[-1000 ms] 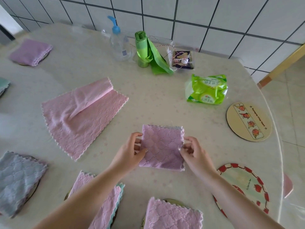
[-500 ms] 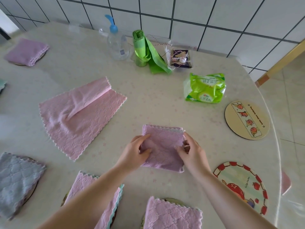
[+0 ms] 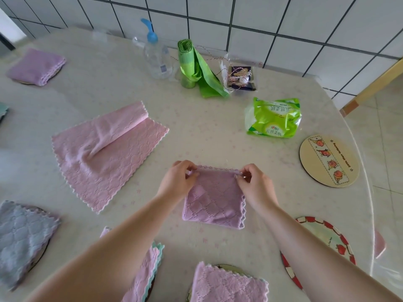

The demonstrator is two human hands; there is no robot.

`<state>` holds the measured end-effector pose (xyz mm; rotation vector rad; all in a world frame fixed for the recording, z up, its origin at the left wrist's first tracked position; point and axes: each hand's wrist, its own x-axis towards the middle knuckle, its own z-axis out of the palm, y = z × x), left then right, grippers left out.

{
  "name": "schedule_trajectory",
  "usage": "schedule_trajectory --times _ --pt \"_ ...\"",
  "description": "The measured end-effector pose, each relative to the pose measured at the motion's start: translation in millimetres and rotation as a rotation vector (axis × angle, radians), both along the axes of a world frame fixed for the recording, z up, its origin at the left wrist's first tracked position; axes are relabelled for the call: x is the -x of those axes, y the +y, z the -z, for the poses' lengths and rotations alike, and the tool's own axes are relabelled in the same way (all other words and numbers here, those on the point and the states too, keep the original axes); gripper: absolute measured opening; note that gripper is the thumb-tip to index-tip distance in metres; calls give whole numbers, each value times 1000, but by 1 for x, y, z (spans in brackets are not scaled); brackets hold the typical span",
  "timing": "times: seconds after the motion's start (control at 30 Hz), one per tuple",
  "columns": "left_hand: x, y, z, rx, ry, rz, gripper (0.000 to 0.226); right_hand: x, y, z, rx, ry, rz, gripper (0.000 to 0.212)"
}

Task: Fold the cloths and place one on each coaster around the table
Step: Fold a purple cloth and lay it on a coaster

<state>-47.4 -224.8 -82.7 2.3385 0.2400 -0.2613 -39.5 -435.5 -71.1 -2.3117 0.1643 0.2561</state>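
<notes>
Hands pinch far corners of folded purple cloth (image 3: 213,201) on worktop (image 3: 196,131): left hand (image 3: 177,182), right hand (image 3: 255,186).

Round counter (image 3: 213,131), pale speckled top, far edge against a tiled wall. Near edge, left to right: grey cloth (image 3: 21,238), pink-and-teal cloth (image 3: 146,273) and pink cloth (image 3: 226,284), each on a coaster, then a bare red-rimmed coaster (image 3: 331,238); right edge has a bare cream coaster (image 3: 329,161), middle holds a folded purple cloth (image 3: 214,205) and an unfolded pink cloth (image 3: 104,153). Far edge: pump bottle (image 3: 156,55), green bag roll (image 3: 196,68), small dark packet (image 3: 241,78), green tissue pack (image 3: 273,117); far-left edge has a purple cloth (image 3: 36,66) on a coaster.
</notes>
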Motion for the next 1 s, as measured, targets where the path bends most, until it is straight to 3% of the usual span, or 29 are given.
schedule_trajectory --times 0.1,0.33,0.5,0.73,1.0 --pt "1 0 0 -3 -36 -38 3 0 0 2 -1 19 20 8" --pt "0 -6 4 20 -61 -155 16 -4 2 11 57 27 74 12" --pt "11 -3 2 65 -84 -94 8 -1 1 13 11 -2 86 6" --pt "24 -3 7 30 -197 23 29 9 1 10 -28 -130 96 4" --pt "36 -7 7 -89 -188 60 45 11 7 4 20 -288 25 5"
